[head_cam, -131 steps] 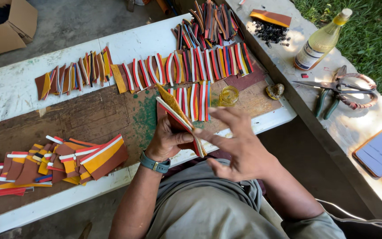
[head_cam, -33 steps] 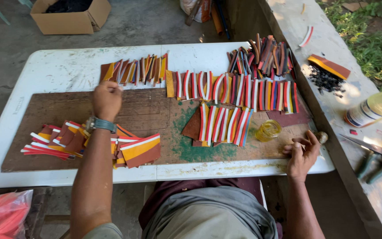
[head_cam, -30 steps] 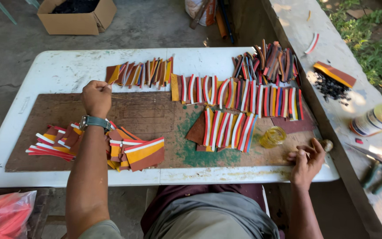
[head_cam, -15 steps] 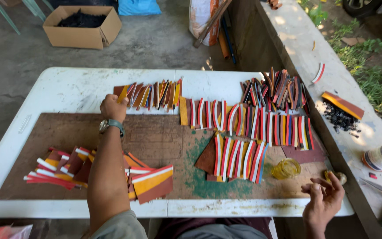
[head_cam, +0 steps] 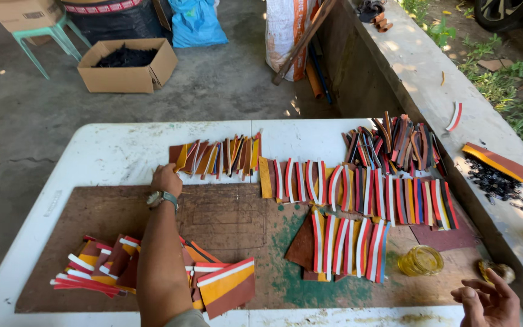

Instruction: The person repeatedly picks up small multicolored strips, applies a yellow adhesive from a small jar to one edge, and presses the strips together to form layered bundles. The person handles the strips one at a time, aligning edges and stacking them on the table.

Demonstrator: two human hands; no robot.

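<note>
While the left hand (head_cam: 166, 180) reaches out over the brown board (head_cam: 225, 221) that lies on the white table (head_cam: 110, 154), its fingers are curled shut at the near left end of the far row of strips (head_cam: 216, 158); whether they pinch one of those strips cannot be told, since the back of the hand hides the fingertips. A wristwatch (head_cam: 161, 198) sits on that wrist. The far row, brown, orange and yellow pieces standing on edge, lies just beyond the board's far edge. To the right of it a longer row of striped strips (head_cam: 358, 194) in red, white, yellow and blue runs along the board's far right part, with a loose heap of darker strips (head_cam: 394, 142) behind that. Nearer than the long row, on a green-stained patch of the board, lies a shorter fan of red, white and orange strips (head_cam: 346, 245). A small glass jar (head_cam: 420, 260) stands just right of that fan. On the board's near left part, partly under the left forearm, lies a spread pile of larger pieces (head_cam: 152, 272) with white and orange edges. The right hand (head_cam: 485, 300) hovers at the board's near right corner, fingers loosely spread and holding nothing, close to the jar but apart from it. A cardboard box (head_cam: 127, 65) stands on the floor well beyond the table.
</note>
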